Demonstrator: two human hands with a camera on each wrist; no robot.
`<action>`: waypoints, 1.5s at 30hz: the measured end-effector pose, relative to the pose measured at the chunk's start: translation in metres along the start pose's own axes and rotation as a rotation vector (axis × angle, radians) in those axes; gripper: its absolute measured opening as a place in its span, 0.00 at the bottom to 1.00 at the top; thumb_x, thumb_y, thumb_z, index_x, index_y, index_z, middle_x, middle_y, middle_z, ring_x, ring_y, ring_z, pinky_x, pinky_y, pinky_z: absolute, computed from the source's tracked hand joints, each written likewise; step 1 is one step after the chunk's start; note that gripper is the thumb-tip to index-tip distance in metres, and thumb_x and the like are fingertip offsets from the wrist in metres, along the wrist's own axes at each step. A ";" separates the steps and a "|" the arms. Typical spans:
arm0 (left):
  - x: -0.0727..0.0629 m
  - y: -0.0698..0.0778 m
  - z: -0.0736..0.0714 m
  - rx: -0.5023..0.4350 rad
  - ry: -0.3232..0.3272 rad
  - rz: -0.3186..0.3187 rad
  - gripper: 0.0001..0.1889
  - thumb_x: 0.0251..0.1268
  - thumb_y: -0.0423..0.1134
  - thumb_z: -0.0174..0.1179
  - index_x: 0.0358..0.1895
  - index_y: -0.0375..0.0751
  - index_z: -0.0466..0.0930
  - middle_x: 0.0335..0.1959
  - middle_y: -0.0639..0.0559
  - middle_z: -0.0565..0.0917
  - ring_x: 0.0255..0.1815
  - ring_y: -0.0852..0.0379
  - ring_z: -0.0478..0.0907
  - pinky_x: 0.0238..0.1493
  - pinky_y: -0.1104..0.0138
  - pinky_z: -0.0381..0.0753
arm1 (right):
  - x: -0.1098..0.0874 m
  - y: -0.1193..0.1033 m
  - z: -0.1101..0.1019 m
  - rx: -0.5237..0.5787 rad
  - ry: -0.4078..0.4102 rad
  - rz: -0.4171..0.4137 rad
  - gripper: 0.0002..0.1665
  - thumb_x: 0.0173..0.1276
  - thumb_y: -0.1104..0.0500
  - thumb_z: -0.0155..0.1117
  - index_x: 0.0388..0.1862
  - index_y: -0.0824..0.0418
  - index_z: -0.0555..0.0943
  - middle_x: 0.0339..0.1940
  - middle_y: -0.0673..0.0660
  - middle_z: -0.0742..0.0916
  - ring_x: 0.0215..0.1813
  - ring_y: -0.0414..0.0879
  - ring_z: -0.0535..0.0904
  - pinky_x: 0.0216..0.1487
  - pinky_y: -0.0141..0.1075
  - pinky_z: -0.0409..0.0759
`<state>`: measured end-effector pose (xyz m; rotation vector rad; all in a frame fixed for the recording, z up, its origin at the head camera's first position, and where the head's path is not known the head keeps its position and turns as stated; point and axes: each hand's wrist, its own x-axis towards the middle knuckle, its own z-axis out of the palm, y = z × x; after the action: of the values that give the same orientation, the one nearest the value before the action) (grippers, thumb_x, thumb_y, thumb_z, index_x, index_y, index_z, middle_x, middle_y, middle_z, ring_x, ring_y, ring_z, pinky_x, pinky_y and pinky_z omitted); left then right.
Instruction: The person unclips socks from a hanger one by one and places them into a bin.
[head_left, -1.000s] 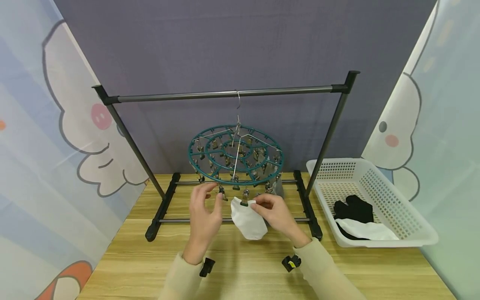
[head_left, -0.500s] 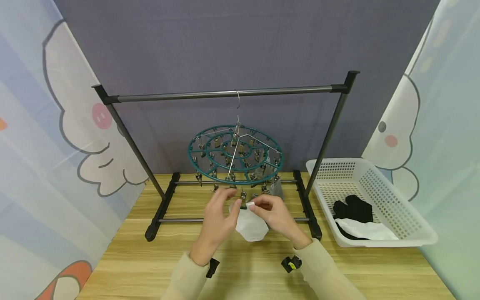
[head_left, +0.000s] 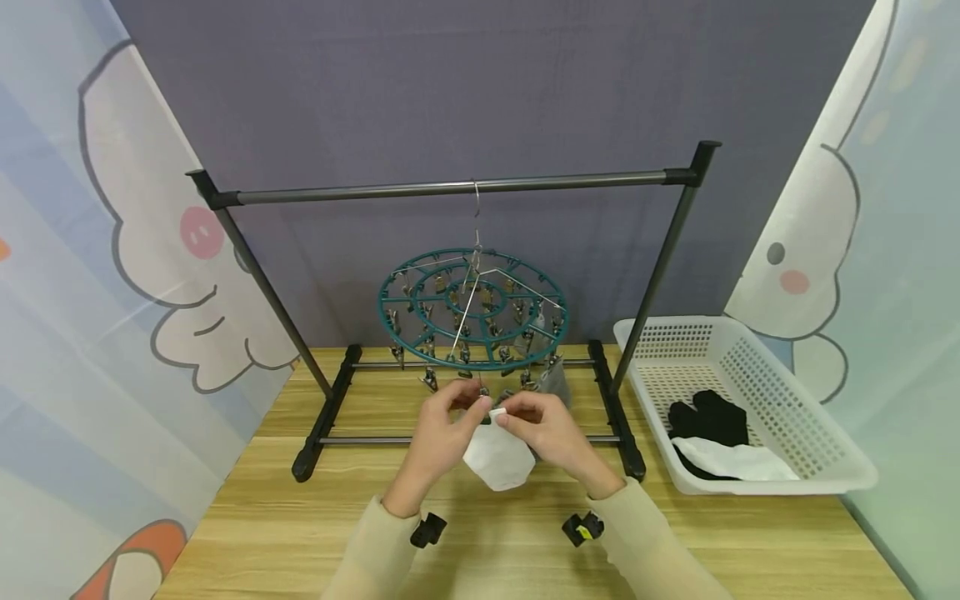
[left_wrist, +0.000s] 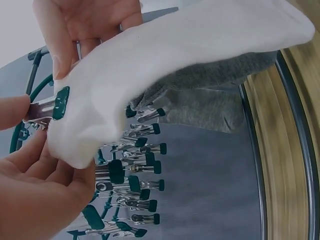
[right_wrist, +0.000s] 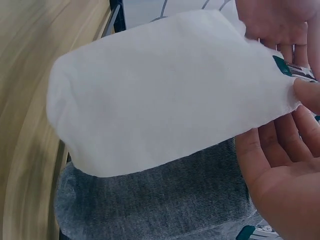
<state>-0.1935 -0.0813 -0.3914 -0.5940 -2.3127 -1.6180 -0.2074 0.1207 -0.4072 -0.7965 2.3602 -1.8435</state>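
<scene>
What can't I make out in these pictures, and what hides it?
Silver metal clip with green tips: partly hidden by the left-hand grip, head view.
White fabric sock: cut off by the top edge, left wrist view.
Grey fabric sock: partly behind the white sock and cut off by the bottom edge, right wrist view.
Black fabric in the white plastic basket: partly covered by white cloth, head view.

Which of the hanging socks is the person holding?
The white sock, pinched in the right hand; the other hanging socks, behind it, are grey.
</scene>
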 end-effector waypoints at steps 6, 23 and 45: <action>0.002 -0.003 0.000 -0.029 0.000 -0.008 0.12 0.74 0.39 0.63 0.52 0.37 0.84 0.43 0.49 0.85 0.45 0.53 0.81 0.51 0.56 0.81 | 0.000 -0.002 0.001 0.004 -0.004 0.017 0.12 0.76 0.59 0.64 0.49 0.66 0.86 0.46 0.62 0.87 0.43 0.53 0.85 0.42 0.40 0.84; 0.001 0.003 0.000 -0.037 0.048 -0.011 0.05 0.71 0.37 0.65 0.43 0.40 0.85 0.39 0.51 0.85 0.43 0.51 0.81 0.50 0.53 0.80 | 0.000 -0.002 0.008 -0.028 0.000 0.008 0.09 0.75 0.61 0.64 0.46 0.67 0.86 0.43 0.60 0.87 0.41 0.51 0.85 0.41 0.36 0.83; 0.000 0.002 -0.001 -0.013 0.076 0.004 0.10 0.72 0.39 0.65 0.49 0.39 0.84 0.37 0.52 0.85 0.39 0.52 0.80 0.44 0.60 0.79 | -0.024 0.008 -0.007 -0.109 -0.004 0.023 0.08 0.75 0.59 0.66 0.46 0.62 0.87 0.42 0.56 0.88 0.40 0.47 0.85 0.43 0.37 0.83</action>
<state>-0.1921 -0.0813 -0.3895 -0.5301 -2.2470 -1.6259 -0.1923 0.1384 -0.4188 -0.7776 2.4743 -1.7159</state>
